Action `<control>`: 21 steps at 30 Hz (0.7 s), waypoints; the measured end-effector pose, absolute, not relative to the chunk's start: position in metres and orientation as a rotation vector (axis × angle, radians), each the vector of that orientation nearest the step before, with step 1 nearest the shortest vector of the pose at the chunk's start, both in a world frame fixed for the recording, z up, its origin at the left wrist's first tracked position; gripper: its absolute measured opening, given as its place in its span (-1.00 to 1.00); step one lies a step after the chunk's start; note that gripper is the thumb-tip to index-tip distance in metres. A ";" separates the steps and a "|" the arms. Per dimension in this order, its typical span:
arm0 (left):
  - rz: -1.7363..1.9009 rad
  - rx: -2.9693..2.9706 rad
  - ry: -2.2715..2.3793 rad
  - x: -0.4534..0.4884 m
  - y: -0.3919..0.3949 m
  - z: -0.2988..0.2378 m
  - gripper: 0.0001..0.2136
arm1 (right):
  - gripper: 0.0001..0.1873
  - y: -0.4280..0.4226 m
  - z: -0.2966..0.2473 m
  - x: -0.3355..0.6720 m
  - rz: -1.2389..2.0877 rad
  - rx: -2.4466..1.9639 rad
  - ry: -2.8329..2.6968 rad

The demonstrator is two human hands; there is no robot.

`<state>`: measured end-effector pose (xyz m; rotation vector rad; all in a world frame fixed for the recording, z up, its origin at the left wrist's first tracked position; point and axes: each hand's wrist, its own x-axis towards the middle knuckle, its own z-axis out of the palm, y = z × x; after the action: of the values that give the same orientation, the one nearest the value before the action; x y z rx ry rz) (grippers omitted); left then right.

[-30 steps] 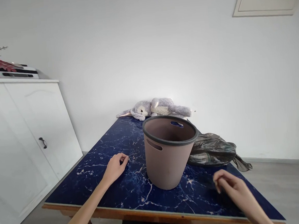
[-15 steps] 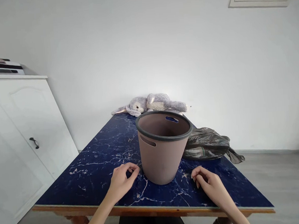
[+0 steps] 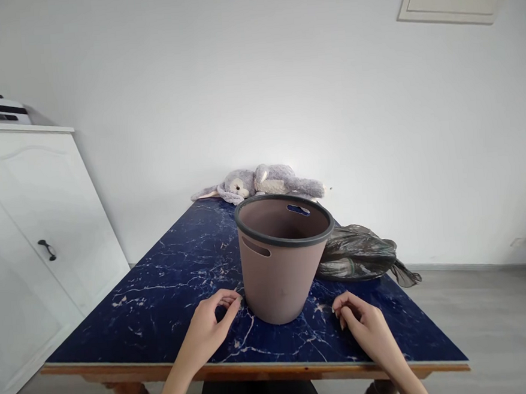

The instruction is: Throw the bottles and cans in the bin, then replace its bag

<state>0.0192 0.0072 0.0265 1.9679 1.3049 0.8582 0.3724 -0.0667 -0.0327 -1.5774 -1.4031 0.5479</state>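
A mauve-brown plastic trash bin with a dark grey rim stands upright on the blue marbled table. Two handle slots are cut in its wall below the rim, and its visible inside is bare. My left hand rests on the table just left of the bin's base, fingers loosely curled around a gap, holding nothing. To the right of the bin, apart from it, my right hand lies on the table with relaxed, bent fingers and nothing in it. A filled dark plastic bag lies behind and right of the bin.
A grey plush rabbit lies along the table's far end, against the white wall. At the left stands a white cabinet with a black handle and some items on top. The table's wooden front edge runs beneath my forearms.
The view has shifted slightly, so everything sits a little further left. Both hands stay where they were beside the bin, and nothing has been taken hold of.
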 end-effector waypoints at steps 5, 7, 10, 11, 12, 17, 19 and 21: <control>0.870 1.973 1.310 0.018 0.008 0.026 -0.62 | -0.78 -0.069 -0.027 0.370 0.547 -1.572 -1.400; 0.883 1.983 1.301 0.018 0.009 0.025 -0.62 | -0.78 -0.070 -0.025 0.369 0.544 -1.572 -1.398; 0.886 1.991 1.298 0.018 0.009 0.024 -0.60 | -0.76 -0.070 -0.024 0.369 0.540 -1.578 -1.403; 0.879 1.988 1.306 0.018 0.009 0.024 -0.60 | -0.76 -0.070 -0.024 0.369 0.541 -1.582 -1.407; 0.871 1.981 1.316 0.018 0.009 0.023 -0.59 | -0.76 -0.070 -0.025 0.370 0.543 -1.585 -1.414; 0.860 1.964 1.322 0.018 0.007 0.023 -0.59 | -0.76 -0.071 -0.029 0.372 0.535 -1.599 -1.448; 0.857 1.959 1.319 0.018 0.007 0.023 -0.60 | -0.75 -0.071 -0.030 0.373 0.531 -1.602 -1.450; 0.855 1.952 1.312 0.018 0.007 0.024 -0.59 | -0.75 -0.071 -0.030 0.373 0.529 -1.609 -1.448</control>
<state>0.0185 0.0069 0.0236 1.9522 1.3120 0.8546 0.3732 -0.0706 -0.0299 -1.6086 -1.4476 0.5287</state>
